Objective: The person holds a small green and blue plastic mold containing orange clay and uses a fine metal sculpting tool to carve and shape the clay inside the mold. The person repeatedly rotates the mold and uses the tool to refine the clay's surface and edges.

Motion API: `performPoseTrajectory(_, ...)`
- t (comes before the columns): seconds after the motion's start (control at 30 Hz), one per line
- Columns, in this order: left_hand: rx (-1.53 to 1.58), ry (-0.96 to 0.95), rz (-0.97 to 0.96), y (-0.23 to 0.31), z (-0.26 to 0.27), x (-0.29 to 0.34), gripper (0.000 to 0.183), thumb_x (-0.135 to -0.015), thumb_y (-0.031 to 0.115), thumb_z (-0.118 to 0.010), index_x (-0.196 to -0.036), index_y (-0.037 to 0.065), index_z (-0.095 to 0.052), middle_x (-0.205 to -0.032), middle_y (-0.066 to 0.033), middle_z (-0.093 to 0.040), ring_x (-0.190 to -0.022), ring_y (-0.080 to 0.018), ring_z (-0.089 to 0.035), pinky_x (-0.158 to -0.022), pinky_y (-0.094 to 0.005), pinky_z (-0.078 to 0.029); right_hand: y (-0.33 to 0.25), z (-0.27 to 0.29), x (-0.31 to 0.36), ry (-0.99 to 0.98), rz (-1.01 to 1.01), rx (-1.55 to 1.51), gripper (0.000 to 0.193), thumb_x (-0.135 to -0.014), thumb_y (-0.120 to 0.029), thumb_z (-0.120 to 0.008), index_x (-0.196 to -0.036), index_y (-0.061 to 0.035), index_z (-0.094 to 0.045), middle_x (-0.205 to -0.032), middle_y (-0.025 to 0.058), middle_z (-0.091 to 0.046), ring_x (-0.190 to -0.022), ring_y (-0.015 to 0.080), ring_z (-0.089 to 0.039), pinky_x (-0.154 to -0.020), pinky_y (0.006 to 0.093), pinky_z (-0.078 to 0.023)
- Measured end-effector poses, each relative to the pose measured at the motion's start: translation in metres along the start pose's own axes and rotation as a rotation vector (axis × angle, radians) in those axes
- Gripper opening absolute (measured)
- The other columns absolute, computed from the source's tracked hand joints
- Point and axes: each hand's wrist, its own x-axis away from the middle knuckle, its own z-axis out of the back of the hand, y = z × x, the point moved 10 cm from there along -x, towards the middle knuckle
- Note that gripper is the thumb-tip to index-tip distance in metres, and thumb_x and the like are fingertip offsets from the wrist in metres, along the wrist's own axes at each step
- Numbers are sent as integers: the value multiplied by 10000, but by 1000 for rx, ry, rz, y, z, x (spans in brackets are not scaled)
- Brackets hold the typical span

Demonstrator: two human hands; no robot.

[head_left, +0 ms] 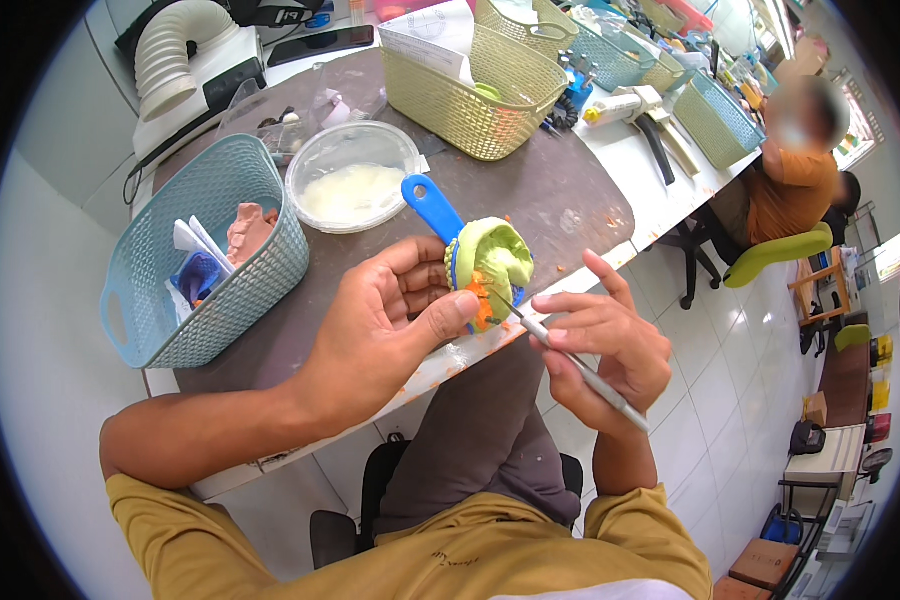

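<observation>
My left hand (pixel 400 310) grips a blue dental impression tray (pixel 432 208), its handle pointing up and away from me. Light green impression material (pixel 498 252) fills the tray, with a patch of orange material (pixel 480 300) on the side nearest my thumb. In my right hand (pixel 610 350) is a slim metal scalpel handle (pixel 595 382), held like a pen. Its thin tip reaches the orange patch; whether it touches or hovers is too small to tell. Both hands are above the table's front edge.
A blue basket (pixel 220 190) holding a pink dental cast (pixel 250 235) stands at left. Beside it is a clear round tub (pixel 355 222) of whitish material. An olive basket (pixel 475 90) sits farther back, near a black-handled tool (pixel 656 145). Another person (pixel 800 170) sits at far right.
</observation>
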Motion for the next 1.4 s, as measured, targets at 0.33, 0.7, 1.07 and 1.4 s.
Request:
performPoseTrajectory(0.33, -4, 3, 4, 0, 1, -1, 356, -929, 59, -623, -1230, -77, -490, -1098, -122, -635, -996, -125, -621, -885, -258, -524, 0, 0, 2, 32, 14, 75, 189, -696, 38, -720, -825, -78, -645, -757, 65, -714, -888, 263, -727, -1082, 530, -348)
performPoseTrajectory(0.7, -30, 17, 1, 1, 2, -1, 353, -923, 66, -634, -1216, -72, -494, -1077, -113, -632, -984, -119, -618, -878, -255, -525, 2, 8, 8, 139, 3, 139, 204, -685, 40, -733, -827, -76, -642, -764, 60, -714, -888, 257, -724, -1070, 529, -359)
performPoseTrajectory(1.07, -16, 7, -20, 1, 2, 0, 345, -926, 77, -635, -1212, -56, -495, -1087, -104, -627, -994, -117, -614, -877, -253, -520, 0, 3, 7, 99, -7, 58, 198, -681, 40, -729, -824, -75, -655, -770, 56, -718, -882, 252, -723, -1079, 531, -344)
performPoseTrajectory(1.4, -3, 16, -16, -1, 3, -2, 367, -925, 81, -640, -1230, -55, -487, -1097, -102, -627, -1000, -119, -616, -875, -260, -526, -3, 2, 9, 91, 0, 70, 209, -685, 41, -731, -836, -78, -651, -769, 57, -717, -884, 248, -721, -1077, 521, -349)
